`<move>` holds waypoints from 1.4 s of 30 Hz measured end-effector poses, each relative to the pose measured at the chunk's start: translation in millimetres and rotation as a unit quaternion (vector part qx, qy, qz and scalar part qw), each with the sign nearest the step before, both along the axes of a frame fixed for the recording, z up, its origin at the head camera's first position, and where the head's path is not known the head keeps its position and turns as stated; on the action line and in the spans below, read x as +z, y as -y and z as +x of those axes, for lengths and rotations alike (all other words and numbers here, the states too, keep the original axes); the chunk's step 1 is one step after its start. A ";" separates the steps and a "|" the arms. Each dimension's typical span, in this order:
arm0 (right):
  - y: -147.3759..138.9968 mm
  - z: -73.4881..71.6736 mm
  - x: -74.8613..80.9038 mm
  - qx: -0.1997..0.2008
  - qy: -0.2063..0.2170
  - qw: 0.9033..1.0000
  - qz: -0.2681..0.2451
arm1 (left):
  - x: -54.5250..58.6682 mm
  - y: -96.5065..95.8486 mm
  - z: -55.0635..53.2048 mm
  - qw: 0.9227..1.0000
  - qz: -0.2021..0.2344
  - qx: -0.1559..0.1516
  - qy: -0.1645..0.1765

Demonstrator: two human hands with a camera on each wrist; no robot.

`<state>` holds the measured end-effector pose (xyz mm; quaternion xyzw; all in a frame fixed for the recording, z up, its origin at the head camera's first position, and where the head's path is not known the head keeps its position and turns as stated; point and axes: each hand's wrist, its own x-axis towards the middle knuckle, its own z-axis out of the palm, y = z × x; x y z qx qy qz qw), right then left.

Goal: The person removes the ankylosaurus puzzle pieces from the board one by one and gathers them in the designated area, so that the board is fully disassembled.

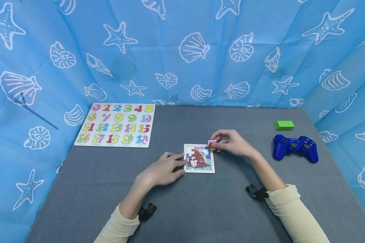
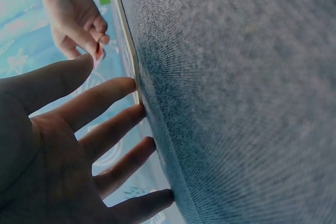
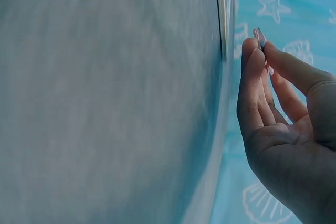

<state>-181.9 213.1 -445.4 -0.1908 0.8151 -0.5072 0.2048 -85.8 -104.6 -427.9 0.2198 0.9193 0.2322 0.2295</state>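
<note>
A small square jigsaw puzzle [image 1: 198, 159] with a reddish-brown dinosaur picture lies in a pale frame in the middle of the table. My left hand [image 1: 162, 168] is at the frame's left side, its fairly straight, spread fingers touching the edge; in the left wrist view the fingertips [image 2: 137, 109] reach the pale frame edge. Over the frame's top right corner, my right hand [image 1: 231, 143] pinches a puzzle piece [image 1: 211, 142] with lilac and red on it. The right wrist view shows that piece [image 3: 260, 37] edge-on between thumb and fingers.
A white number board [image 1: 115, 125] with coloured numerals lies at the back left of the grey table [image 1: 200, 206]. On the right are a green block [image 1: 284, 125] and a blue game controller [image 1: 295, 147]. Behind hangs a blue curtain [image 1: 170, 50] with shells and starfish.
</note>
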 end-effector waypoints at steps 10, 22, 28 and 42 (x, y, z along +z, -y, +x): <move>-26.6 -7.5 -2.4 -0.031 0.018 0.999 0.020 | 0.3 0.0 0.5 1.000 0.004 0.001 -0.001; -28.9 -11.1 1.0 -0.032 0.014 0.998 0.061 | -0.4 0.0 -0.5 1.000 0.004 0.001 -0.002; -28.5 -12.1 3.3 -0.040 0.005 0.996 0.085 | -0.1 0.3 -0.3 1.000 0.007 -0.001 -0.001; -26.5 -6.7 8.8 -0.047 -0.002 0.993 0.105 | 1.2 0.4 1.9 1.000 0.007 0.000 0.001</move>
